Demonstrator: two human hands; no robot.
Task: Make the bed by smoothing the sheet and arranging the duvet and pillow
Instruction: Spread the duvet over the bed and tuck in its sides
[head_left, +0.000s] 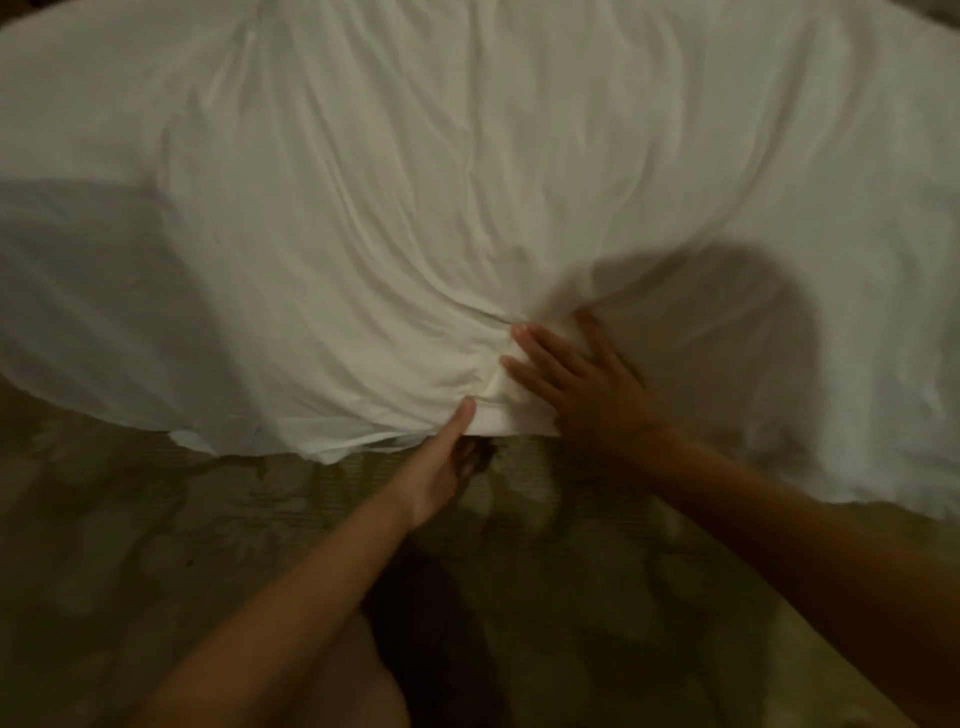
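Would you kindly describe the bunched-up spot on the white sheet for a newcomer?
The white sheet fills the upper frame; follow its near edge above the olive patterned mattress. The bunched spot lies between the thumb of the left hand and the flat fingers of the right hand. Creases converge there into a pucker, unlike the shallow wrinkles elsewhere.

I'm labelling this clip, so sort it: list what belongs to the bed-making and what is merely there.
Job: white sheet; left hand pinching its near edge; right hand pressing flat on it.
Merely there: patterned surface under the sheet.
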